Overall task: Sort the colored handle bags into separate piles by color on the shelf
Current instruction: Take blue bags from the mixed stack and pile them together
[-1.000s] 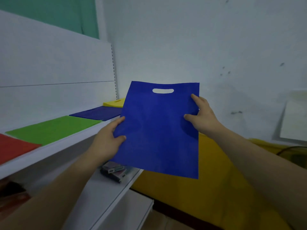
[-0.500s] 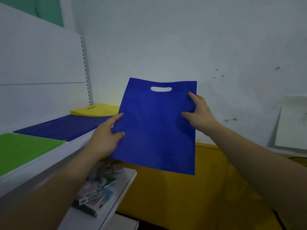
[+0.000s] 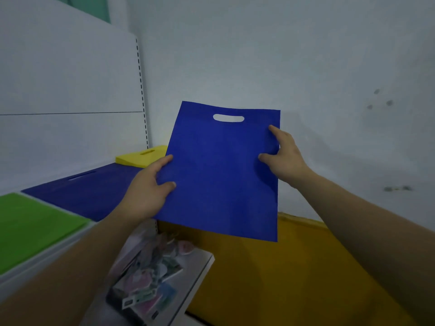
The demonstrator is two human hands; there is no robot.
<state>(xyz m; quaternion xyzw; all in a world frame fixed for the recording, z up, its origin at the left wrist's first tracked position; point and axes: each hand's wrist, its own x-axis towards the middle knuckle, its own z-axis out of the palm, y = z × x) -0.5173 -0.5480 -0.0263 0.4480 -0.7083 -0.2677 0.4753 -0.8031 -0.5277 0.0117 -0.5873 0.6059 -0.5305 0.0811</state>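
Note:
I hold a flat blue handle bag (image 3: 221,170) upright in the air, its cut-out handle at the top. My left hand (image 3: 150,189) pinches its left edge and my right hand (image 3: 282,156) pinches its right edge. On the white shelf (image 3: 47,257) to my left lie a green pile (image 3: 30,224), a dark blue pile (image 3: 89,191) and, furthest back, a yellow pile (image 3: 141,156). The held bag hangs to the right of the blue pile, beyond the shelf's end, and hides part of the yellow pile.
A lower white shelf (image 3: 202,267) below my left arm carries several small packaged items (image 3: 146,278). A large yellow-orange surface (image 3: 294,278) spreads below the bag. A white wall stands behind, and a perforated shelf upright (image 3: 142,95) runs down the corner.
The view has swung on along the shelf: the red pile has left the frame and the blue and yellow piles are nearer. Both hands keep the same grip on the bag.

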